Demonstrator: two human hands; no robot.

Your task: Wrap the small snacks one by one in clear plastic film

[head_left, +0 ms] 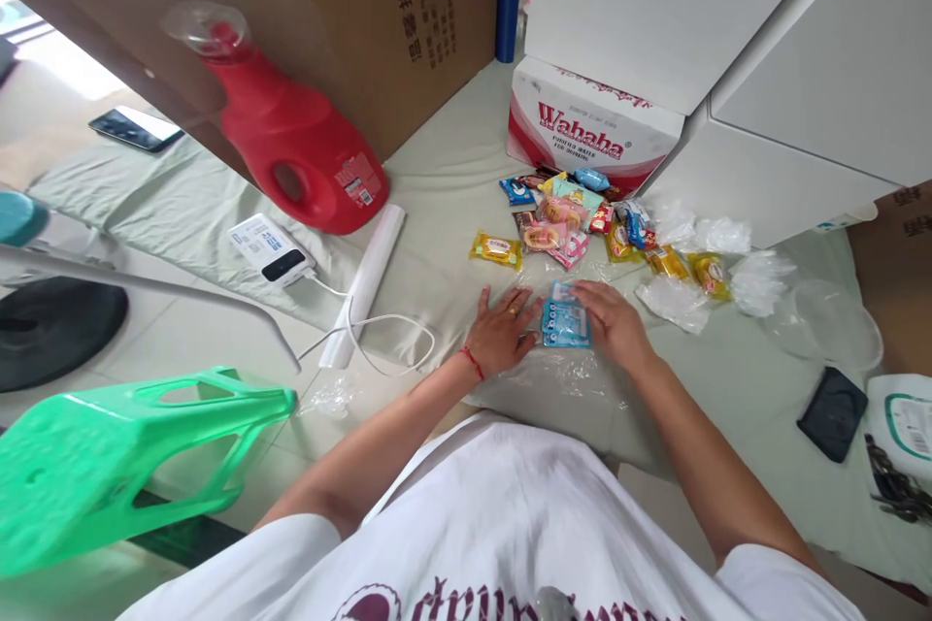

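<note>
Crinkly clear plastic film (560, 378) lies nearest on the pale green cloth (451, 184). Both hands press a flat, glossy blue snack packet (565, 322): left hand (501, 330) at nine o'clock, fingers spread flat; right hand (612, 320) at three o'clock, fingers loosely together. Shiny, colourful wrapped snacks (568, 218) lie at twelve o'clock.

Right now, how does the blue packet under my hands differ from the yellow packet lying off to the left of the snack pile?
The blue packet is flat and pressed by both hands; the yellow packet is puffy and untouched. The blue packet lies nearest the person, the yellow packet farther away. Both rest on the pale cloth.
</note>
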